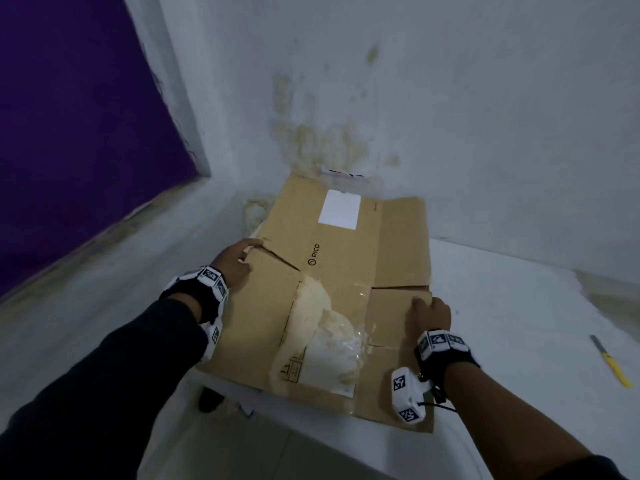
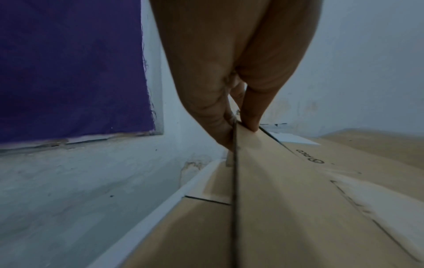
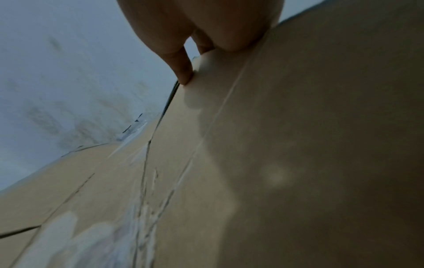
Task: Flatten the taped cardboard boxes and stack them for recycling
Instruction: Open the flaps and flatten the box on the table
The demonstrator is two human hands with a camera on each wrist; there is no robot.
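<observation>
A flattened brown cardboard box (image 1: 339, 258) with a white label (image 1: 340, 209) and a torn, taped patch (image 1: 322, 334) lies tilted over a white surface in a room corner. My left hand (image 1: 239, 258) pinches its left edge, thumb on top and fingers underneath, as the left wrist view shows (image 2: 238, 125). My right hand (image 1: 429, 311) grips the right flap edge; in the right wrist view the hand (image 3: 190, 72) sits on the cardboard (image 3: 298, 145). Beneath the held sheet (image 2: 286, 199) another flat piece of cardboard (image 2: 206, 214) shows.
A yellow-handled knife (image 1: 611, 365) lies on the white surface at the right. Stained white walls meet right behind the box. A purple panel (image 1: 69, 116) covers the left wall. A small dark thing (image 1: 207, 400) sits below the cardboard's near edge.
</observation>
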